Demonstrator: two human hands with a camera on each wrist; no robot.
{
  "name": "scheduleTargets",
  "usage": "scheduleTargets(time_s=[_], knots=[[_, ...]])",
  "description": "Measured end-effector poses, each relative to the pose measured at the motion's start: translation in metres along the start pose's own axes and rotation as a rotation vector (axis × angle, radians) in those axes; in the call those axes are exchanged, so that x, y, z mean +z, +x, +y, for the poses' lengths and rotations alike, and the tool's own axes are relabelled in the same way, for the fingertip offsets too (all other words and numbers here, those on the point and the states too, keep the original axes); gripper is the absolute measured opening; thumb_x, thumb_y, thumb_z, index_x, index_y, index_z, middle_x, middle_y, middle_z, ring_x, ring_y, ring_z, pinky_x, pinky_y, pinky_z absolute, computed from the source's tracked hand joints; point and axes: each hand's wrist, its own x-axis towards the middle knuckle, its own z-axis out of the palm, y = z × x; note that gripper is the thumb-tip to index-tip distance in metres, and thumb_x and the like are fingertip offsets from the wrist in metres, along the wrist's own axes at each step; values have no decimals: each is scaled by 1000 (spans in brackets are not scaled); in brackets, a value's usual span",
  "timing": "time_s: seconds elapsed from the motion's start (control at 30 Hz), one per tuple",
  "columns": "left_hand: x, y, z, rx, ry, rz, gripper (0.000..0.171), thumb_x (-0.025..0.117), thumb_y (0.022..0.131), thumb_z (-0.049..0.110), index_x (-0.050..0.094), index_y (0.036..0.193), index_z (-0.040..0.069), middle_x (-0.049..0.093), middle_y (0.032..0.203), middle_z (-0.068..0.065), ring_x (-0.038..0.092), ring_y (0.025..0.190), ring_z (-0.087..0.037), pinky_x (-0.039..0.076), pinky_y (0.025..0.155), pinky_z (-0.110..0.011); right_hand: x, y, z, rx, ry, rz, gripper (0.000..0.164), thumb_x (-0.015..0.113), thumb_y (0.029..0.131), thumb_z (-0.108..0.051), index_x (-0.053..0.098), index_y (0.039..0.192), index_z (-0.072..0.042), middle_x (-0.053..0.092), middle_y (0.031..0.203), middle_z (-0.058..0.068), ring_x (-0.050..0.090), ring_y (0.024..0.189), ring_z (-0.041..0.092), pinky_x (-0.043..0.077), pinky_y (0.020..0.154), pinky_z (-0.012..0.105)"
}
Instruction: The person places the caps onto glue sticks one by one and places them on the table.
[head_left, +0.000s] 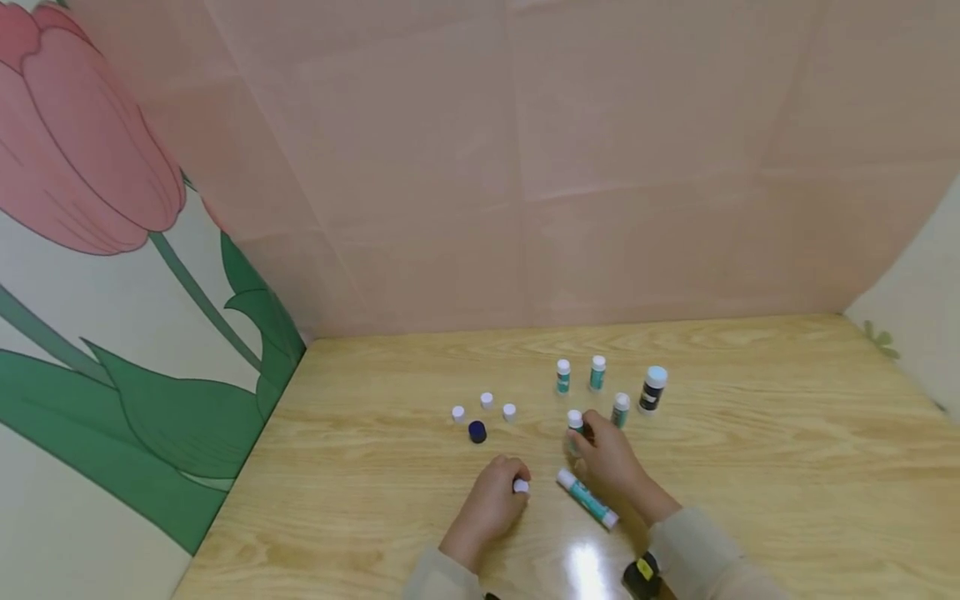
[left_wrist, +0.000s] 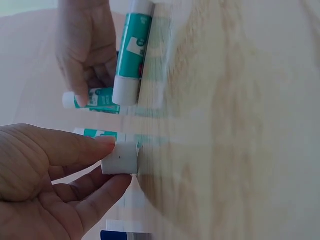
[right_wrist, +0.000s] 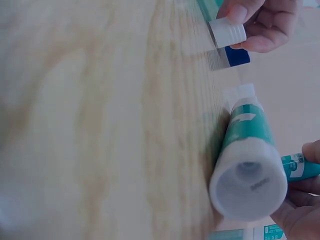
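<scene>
Left hand (head_left: 491,500) rests knuckles-up on the wooden surface (head_left: 750,467), thumb and forefinger pinching a small white cap (head_left: 521,486), the other fingers loosely curled beneath. In the left wrist view the cap (left_wrist: 120,158) touches the wood at its far end. Just beside it lies a teal-and-white glue stick (head_left: 587,497) on its side, long axis running diagonally, one white end pointing up toward the caps at the left, the other toward the person's right sleeve. The right wrist view looks straight at that stick's round white base (right_wrist: 248,186). Right hand (head_left: 609,458) reaches forward, palm down, fingers curled round a second stick (head_left: 574,425) that stands near upright. Behind stand three more teal sticks (head_left: 597,372) and a dark one (head_left: 652,388). To the left sit three loose white caps (head_left: 487,400) and a blue cap (head_left: 477,431).
</scene>
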Motion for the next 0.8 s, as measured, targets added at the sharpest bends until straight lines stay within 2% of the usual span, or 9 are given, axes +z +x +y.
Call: scheduleTargets(time_s=[0.17,0.4,0.63,0.8], knots=[[-1,1,2,-15,-7,-17,13,64,73,1,58,83,6,47,77,2,46,71,-9,41,65,-22,-1,-3,-3,30,-16,-28,8,53,85,-8,47,82,-3,44,68,3,41,60,15,37,51,27],[-1,0,6,-20,-60,-9,13,62,77,6,58,89,6,50,83,3,49,78,-12,42,69,-24,-2,-7,-5,0,-4,-13,6,56,83,-6,55,84,0,49,69,2,44,61,13,39,53,25],[-1,-1,7,-28,-136,11,14,61,77,4,58,90,6,49,84,3,49,78,-13,42,67,-22,-4,-13,-8,-48,-12,18,20,55,84,-8,58,100,3,57,84,7,49,72,15,44,61,28],[-1,-1,7,-56,-189,30,16,60,77,2,58,92,6,49,86,3,50,81,-14,43,69,-22,-4,-17,-10,-36,-11,23,26,54,85,-11,56,105,5,56,92,11,51,79,18,45,65,30]])
